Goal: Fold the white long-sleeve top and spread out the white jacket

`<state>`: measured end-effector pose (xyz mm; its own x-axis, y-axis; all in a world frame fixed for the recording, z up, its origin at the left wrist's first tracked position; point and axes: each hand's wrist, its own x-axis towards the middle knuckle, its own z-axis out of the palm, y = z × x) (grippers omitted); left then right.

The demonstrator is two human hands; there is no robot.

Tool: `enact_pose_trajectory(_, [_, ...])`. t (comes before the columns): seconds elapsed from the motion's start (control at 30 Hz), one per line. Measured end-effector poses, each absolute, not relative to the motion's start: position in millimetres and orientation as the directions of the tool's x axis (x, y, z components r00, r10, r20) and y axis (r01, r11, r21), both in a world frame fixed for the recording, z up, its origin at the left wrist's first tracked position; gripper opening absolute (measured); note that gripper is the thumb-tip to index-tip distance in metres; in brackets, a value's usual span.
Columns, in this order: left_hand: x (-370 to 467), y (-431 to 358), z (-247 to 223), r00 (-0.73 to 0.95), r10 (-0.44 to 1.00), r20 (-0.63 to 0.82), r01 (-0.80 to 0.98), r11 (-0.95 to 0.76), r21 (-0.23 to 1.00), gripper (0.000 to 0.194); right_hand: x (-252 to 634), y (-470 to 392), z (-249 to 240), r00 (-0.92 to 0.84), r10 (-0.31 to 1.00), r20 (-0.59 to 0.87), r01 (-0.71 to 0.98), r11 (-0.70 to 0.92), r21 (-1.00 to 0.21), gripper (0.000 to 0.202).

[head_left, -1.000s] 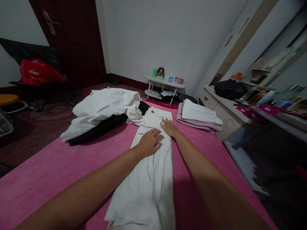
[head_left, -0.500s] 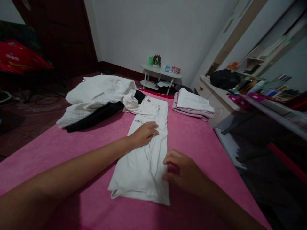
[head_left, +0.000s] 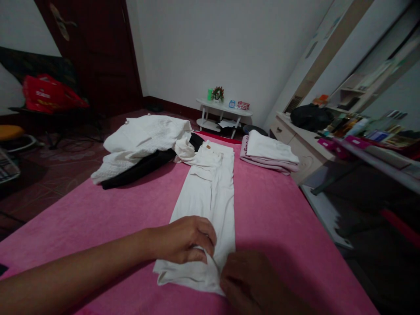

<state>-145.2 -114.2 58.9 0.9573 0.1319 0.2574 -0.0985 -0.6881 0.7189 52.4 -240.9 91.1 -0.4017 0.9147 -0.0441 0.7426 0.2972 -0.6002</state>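
Note:
White trousers [head_left: 206,197] lie folded lengthwise on the pink bed cover [head_left: 278,218], waistband at the far end. My left hand [head_left: 185,238] pinches the cloth at the near leg hem, lifting a small fold. In shadow beside it, my right hand [head_left: 252,284] grips the hem's near right corner. Its fingers are dark and hard to make out.
A heap of white and black clothes [head_left: 141,146] sits at the far left of the bed. A folded stack [head_left: 267,153] lies far right. Beyond are a small white table [head_left: 225,116], a dresser [head_left: 302,144] to the right, and a dark door [head_left: 88,52].
Both hands have slid from the trousers' upper part down to the near hem. The left hand now pinches the cloth; the right hand has closed on the corner.

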Motion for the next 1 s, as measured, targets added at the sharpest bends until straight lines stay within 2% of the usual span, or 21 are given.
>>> enact_pose_trajectory(0.07, [-145.5, -117.2, 59.1, 0.95, 0.146, 0.275, -0.113, -0.662, 0.741, 0.013, 54.3, -227.6, 93.9, -0.373, 0.926, -0.059, 0.723, 0.25, -0.644, 0.025])
enact_pose_trajectory(0.17, [-144.6, -116.6, 60.8, 0.941, 0.176, 0.289, -0.122, -0.621, 0.774, 0.015, 58.7, -189.3, 92.7, -0.265, 0.961, 0.079, 0.68, 0.244, -0.692, 0.024])
enact_pose_trajectory(0.23, [-144.3, -111.3, 60.3, 0.925, 0.25, 0.285, -0.069, -0.627, 0.776, 0.017, 60.1, -156.4, 88.0, -0.205, 0.961, 0.186, 0.661, 0.276, -0.698, 0.018])
enact_pose_trajectory(0.3, [-145.8, -101.7, 56.8, 0.877, 0.395, 0.273, 0.074, -0.673, 0.736, 0.02, 58.7, -124.0, 77.8, -0.164, 0.947, 0.277, 0.643, 0.315, -0.698, 0.012])
enact_pose_trajectory(0.4, [-153.7, -82.8, 48.1, 0.755, 0.612, 0.236, 0.388, -0.707, 0.592, 0.02, 52.8, -86.1, 51.3, -0.09, 0.93, 0.358, 0.612, 0.335, -0.716, 0.017])
enact_pose_trajectory(0.5, [-165.4, -68.2, 41.7, 0.688, 0.7, 0.192, 0.584, -0.691, 0.425, 0.02, 46.5, -68.1, 22.7, -0.041, 0.938, 0.345, 0.61, 0.297, -0.734, 0.021])
enact_pose_trajectory(0.6, [-173.2, -63.7, 40.0, 0.67, 0.722, 0.175, 0.645, -0.682, 0.345, 0.022, 43.4, -68.1, 10.1, -0.088, 0.923, 0.373, 0.644, 0.339, -0.686, 0.02])
enact_pose_trajectory(0.77, [-174.8, -59.2, 38.5, 0.647, 0.741, 0.18, 0.667, -0.665, 0.336, 0.024, 39.5, -85.3, 22.8, -0.161, 0.878, 0.451, 0.635, 0.442, -0.633, 0.018])
enact_pose_trajectory(0.87, [-178.5, -42.0, 40.3, 0.622, 0.765, 0.166, 0.689, -0.636, 0.349, 0.027, 33.3, -94.6, 30.5, -0.338, 0.829, 0.445, 0.629, 0.551, -0.548, 0.017])
enact_pose_trajectory(0.93, [-183.6, -24.1, 46.2, 0.534, 0.824, 0.191, 0.75, -0.566, 0.342, 0.027, 29.0, -97.7, 31.6, -0.453, 0.793, 0.408, 0.616, 0.609, -0.499, 0.016])
enact_pose_trajectory(1.0, [-189.0, -4.3, 56.4, 0.406, 0.869, 0.282, 0.821, -0.482, 0.306, 0.029, 26.2, -98.0, 30.3, -0.479, 0.783, 0.398, 0.616, 0.622, -0.483, 0.016])
